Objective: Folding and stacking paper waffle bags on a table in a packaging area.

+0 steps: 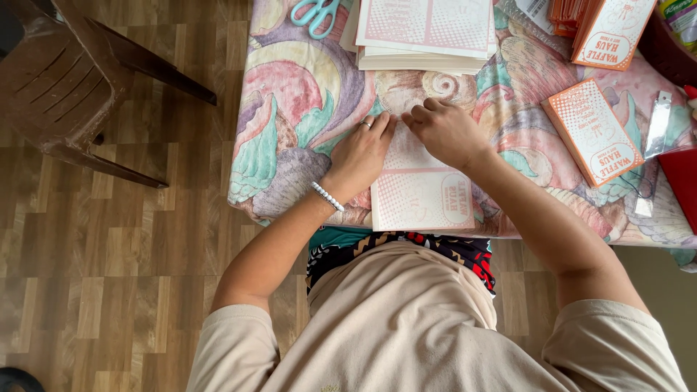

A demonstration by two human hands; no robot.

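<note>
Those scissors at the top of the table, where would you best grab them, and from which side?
Probably by the handle loops. The teal scissors lie flat on the patterned tablecloth, beside the stack of printed sheets, with the loops pointing toward the person. Coming from the near side, fingers could slip into the loops; the blades run off the picture's top edge.

A table covered in a pastel shell-patterned cloth (298, 109) holds a stack of printed sheets (425, 33), teal scissors (314, 14), one flat printed sheet (425, 196) and an orange folded carton (594, 131).
</note>
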